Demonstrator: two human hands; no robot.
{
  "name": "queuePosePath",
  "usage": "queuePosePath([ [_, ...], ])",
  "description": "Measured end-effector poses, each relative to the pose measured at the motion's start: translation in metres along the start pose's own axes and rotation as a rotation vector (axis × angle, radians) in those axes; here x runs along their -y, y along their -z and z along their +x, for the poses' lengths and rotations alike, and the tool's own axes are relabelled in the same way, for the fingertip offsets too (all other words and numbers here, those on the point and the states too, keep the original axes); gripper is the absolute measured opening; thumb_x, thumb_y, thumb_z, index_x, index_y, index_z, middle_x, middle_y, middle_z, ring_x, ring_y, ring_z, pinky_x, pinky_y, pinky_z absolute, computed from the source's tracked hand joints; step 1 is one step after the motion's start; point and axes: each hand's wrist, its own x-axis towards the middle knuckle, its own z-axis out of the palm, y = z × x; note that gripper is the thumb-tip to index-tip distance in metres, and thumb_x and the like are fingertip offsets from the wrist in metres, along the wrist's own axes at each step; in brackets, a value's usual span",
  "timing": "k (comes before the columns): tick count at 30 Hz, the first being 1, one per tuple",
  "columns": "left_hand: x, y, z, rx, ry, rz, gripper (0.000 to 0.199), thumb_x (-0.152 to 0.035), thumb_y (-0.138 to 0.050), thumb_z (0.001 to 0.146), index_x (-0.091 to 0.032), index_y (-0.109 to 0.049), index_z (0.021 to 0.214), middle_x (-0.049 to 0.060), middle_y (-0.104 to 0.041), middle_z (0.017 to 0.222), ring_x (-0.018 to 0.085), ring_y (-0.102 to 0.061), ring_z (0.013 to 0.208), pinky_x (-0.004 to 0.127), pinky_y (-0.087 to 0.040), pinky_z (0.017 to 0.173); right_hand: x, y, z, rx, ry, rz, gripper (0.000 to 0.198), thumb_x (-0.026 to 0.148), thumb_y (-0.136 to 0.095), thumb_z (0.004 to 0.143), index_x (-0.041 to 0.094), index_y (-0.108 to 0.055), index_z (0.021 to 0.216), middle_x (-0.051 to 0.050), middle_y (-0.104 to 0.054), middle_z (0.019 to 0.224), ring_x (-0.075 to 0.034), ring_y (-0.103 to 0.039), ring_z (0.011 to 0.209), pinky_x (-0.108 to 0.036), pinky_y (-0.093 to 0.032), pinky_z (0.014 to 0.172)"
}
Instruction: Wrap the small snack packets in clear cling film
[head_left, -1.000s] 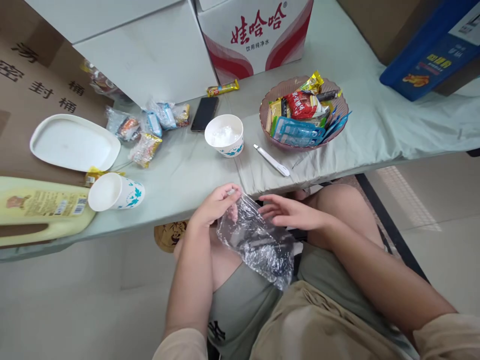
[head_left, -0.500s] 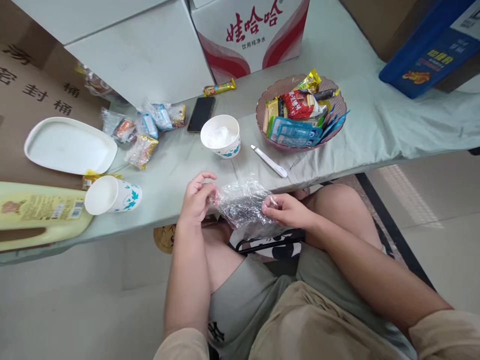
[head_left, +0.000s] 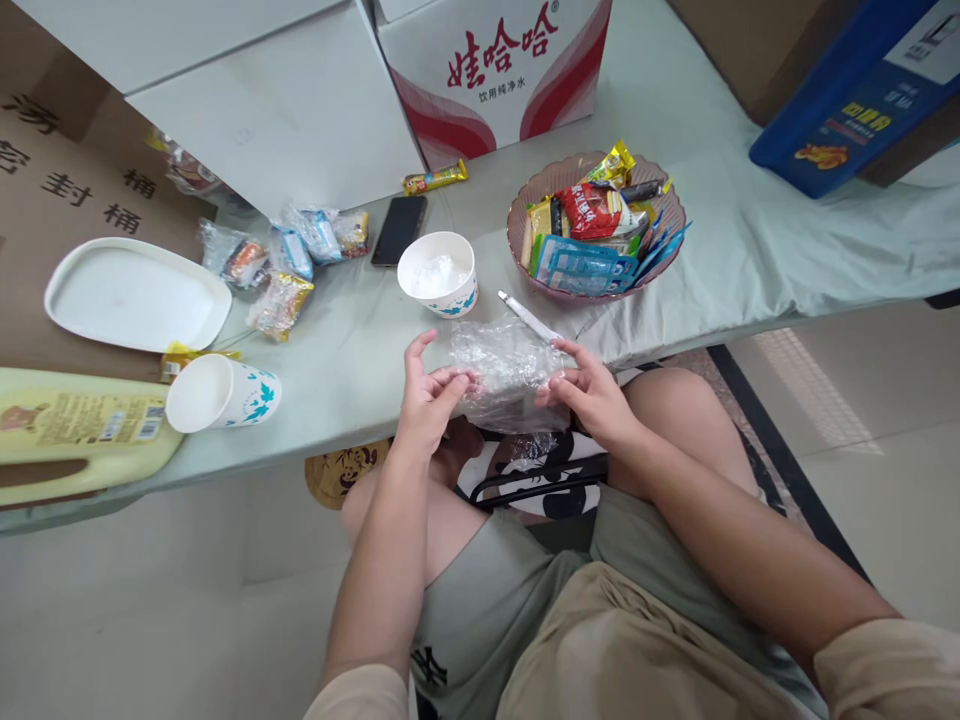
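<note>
A crumpled clear plastic bag [head_left: 504, 372] stretches between my two hands, over the front edge of the table. My left hand [head_left: 431, 392] pinches its left side between thumb and fingers, index finger raised. On the right side my right hand [head_left: 589, 392] pinches the plastic in the same way. Just beyond the bag stands a paper cup [head_left: 439, 275] with crumpled clear plastic inside. A white utility knife [head_left: 529, 316] lies beside the bag, its near end close to my right fingertips.
A pink glass bowl [head_left: 517, 240] of packaged snacks stands back right. Wrapped snacks [head_left: 279, 303], a phone [head_left: 400, 230], a white tray [head_left: 135, 295], another paper cup [head_left: 225, 392] and a yellow jug [head_left: 82, 430] are leftward. Boxes [head_left: 495, 85] line the back; a blue container [head_left: 832, 120] stands right.
Both hands have lifted the plastic bag a little toward the table. My left hand has shifted right, my right hand slightly up, and the bag now covers the space near the knife.
</note>
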Motion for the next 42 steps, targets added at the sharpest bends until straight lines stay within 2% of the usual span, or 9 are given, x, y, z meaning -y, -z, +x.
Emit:
queuePosePath([
  [6, 0.005, -0.001, 0.000, 0.075, -0.011, 0.308, 0.061, -0.033, -0.076, 0.079, -0.024, -0.051, 0.134, 0.005, -0.075, 0.096, 0.017, -0.074, 0.086, 0.030, -0.058, 0.081, -0.007, 0.002, 0.001, 0.039, 0.148, -0.143, 0.062, 0.034, -0.066, 0.086, 0.027, -0.040, 0.142, 0.000, -0.069, 0.085, -0.018, -0.071, 0.082, -0.037, -0.058, 0.084],
  [15, 0.008, 0.002, 0.003, -0.016, -0.444, 0.925, 0.018, -0.020, -0.061, 0.087, -0.020, -0.076, 0.095, 0.002, -0.061, 0.085, 0.013, -0.060, 0.074, 0.028, -0.053, 0.071, -0.006, 0.005, 0.002, -0.146, 0.508, -0.800, 0.016, 0.019, -0.059, 0.086, 0.022, -0.073, 0.091, -0.006, -0.061, 0.089, -0.020, -0.062, 0.083, -0.035, -0.053, 0.077],
  [20, 0.002, 0.003, -0.002, -0.085, -0.507, 0.929, 0.016, -0.027, -0.074, 0.077, -0.021, -0.077, 0.091, 0.010, -0.052, 0.125, 0.024, -0.054, 0.124, 0.040, -0.052, 0.102, 0.000, 0.003, -0.003, -0.094, 0.619, -0.708, 0.008, 0.026, -0.066, 0.085, 0.023, -0.071, 0.081, -0.009, -0.065, 0.107, -0.025, -0.063, 0.105, -0.043, -0.050, 0.095],
  [22, -0.003, 0.001, -0.004, 0.007, -0.472, 0.835, 0.027, -0.030, -0.076, 0.075, -0.021, -0.075, 0.100, 0.011, -0.056, 0.132, 0.026, -0.054, 0.130, 0.044, -0.048, 0.109, 0.000, 0.004, -0.004, -0.015, 0.521, -0.553, 0.016, 0.035, -0.065, 0.089, 0.022, -0.067, 0.080, -0.008, -0.069, 0.099, -0.025, -0.065, 0.104, -0.044, -0.050, 0.097],
  [26, -0.006, -0.001, -0.004, 0.126, -0.249, 0.577, 0.024, -0.036, -0.064, 0.086, -0.018, -0.074, 0.098, 0.008, -0.076, 0.096, 0.020, -0.071, 0.094, 0.036, -0.058, 0.090, 0.000, 0.009, -0.002, 0.082, 0.355, -0.299, 0.037, 0.056, -0.067, 0.088, 0.024, -0.062, 0.106, -0.008, -0.072, 0.104, -0.026, -0.066, 0.108, -0.044, -0.050, 0.100],
  [29, -0.003, 0.000, -0.004, 0.058, -0.108, 0.381, 0.033, -0.047, -0.065, 0.086, -0.017, -0.076, 0.094, 0.008, -0.078, 0.088, 0.021, -0.073, 0.085, 0.032, -0.059, 0.080, 0.000, 0.010, -0.001, 0.135, 0.331, -0.235, 0.068, 0.068, -0.072, 0.078, 0.024, -0.053, 0.127, -0.012, -0.066, 0.124, -0.029, -0.060, 0.124, -0.047, -0.044, 0.109],
  [33, -0.004, 0.001, -0.001, -0.075, 0.045, 0.056, 0.039, -0.054, -0.073, 0.076, -0.016, -0.074, 0.085, 0.007, -0.077, 0.081, 0.024, -0.075, 0.081, 0.034, -0.060, 0.072, 0.001, 0.009, -0.001, 0.159, 0.261, -0.254, 0.073, 0.073, -0.072, 0.074, 0.024, -0.053, 0.125, -0.013, -0.063, 0.130, -0.030, -0.057, 0.128, -0.046, -0.043, 0.111],
  [38, -0.008, -0.003, 0.000, -0.003, 0.228, -0.145, 0.058, -0.058, -0.075, 0.073, -0.016, -0.067, 0.112, 0.009, -0.078, 0.090, 0.026, -0.076, 0.090, 0.036, -0.061, 0.082, 0.000, 0.005, -0.002, 0.158, 0.175, -0.257, 0.060, 0.064, -0.070, 0.081, 0.025, -0.051, 0.123, -0.003, -0.065, 0.089, -0.021, -0.065, 0.085, -0.039, -0.053, 0.085],
  [42, -0.006, -0.008, -0.002, 0.125, 0.288, -0.030, 0.087, -0.040, -0.089, 0.065, -0.023, -0.047, 0.139, 0.008, -0.077, 0.101, 0.024, -0.076, 0.089, 0.029, -0.059, 0.074, 0.000, 0.003, -0.001, 0.107, 0.088, -0.245, 0.055, 0.058, -0.071, 0.082, 0.025, -0.053, 0.122, 0.000, -0.060, 0.081, -0.017, -0.059, 0.067, -0.032, -0.051, 0.064],
])
